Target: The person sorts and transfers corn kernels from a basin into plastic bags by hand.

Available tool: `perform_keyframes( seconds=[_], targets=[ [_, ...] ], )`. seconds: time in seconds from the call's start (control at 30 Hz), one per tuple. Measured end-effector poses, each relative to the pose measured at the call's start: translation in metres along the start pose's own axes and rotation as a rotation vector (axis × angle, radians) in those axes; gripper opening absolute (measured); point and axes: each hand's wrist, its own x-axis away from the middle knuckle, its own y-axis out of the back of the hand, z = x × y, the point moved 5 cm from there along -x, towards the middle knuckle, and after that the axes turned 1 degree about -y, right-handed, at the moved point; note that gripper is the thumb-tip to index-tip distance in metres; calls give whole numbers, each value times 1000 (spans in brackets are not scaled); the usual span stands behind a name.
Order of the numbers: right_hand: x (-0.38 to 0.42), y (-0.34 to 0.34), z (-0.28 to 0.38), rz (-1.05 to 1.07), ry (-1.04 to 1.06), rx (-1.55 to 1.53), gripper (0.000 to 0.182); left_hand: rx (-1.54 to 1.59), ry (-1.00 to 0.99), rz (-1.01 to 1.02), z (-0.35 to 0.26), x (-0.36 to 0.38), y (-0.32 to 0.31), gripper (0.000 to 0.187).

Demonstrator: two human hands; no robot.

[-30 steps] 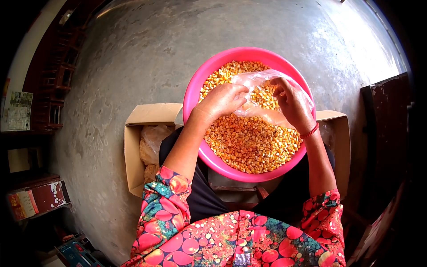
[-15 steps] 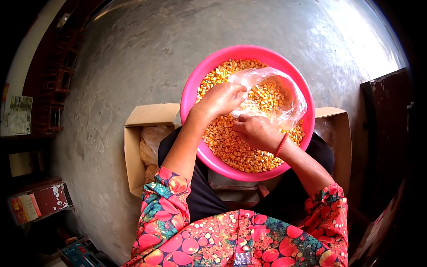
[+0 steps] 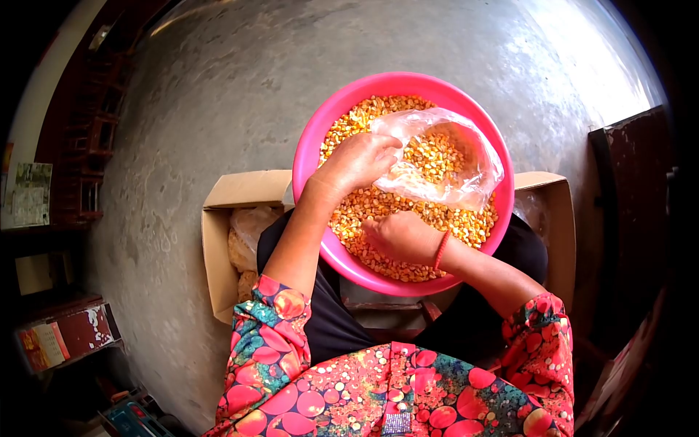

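A pink basin full of yellow-orange corn kernels rests over my lap. Inside it lies a clear plastic bag, its mouth spread, with kernels showing in it. My left hand pinches the bag's left edge. Lower in the basin, my right hand is over the loose kernels, below the bag and apart from it. Its fingers are curled, and what they hold, if anything, is hidden.
A cardboard box with filled plastic bags stands left of my legs, and another cardboard box is on the right. Dark furniture stands along both sides of the grey floor.
My right hand has moved down and left, away from the bag to the loose kernels. My left hand stays at the bag's edge with little movement.
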Motion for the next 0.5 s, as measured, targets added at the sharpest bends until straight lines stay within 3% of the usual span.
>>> perform_keyframes(
  seconds=[0.07,0.1,0.2,0.27,0.33,0.4,0.5],
  targets=[
    [0,15,-10,-237,73,-496,22,16,-4,-23,-1,-1,2,28],
    [-1,21,-10,-237,72,-495,22,3,-11,-55,-3,-2,4,28],
    [3,21,-16,95,-326,-1460,20,-5,-12,-105,-4,-3,7,28],
    [5,29,-15,129,-359,-1502,22,2,-7,-121,-4,-3,7,28],
    [6,38,-14,243,-250,-1527,24,23,4,-150,-2,-3,8,28],
    [9,51,-23,134,-227,-1601,22,20,-13,-153,-2,-3,9,28],
    [13,68,-55,-146,-359,-1665,21,30,-5,-145,-5,-2,10,30]
  ],
)
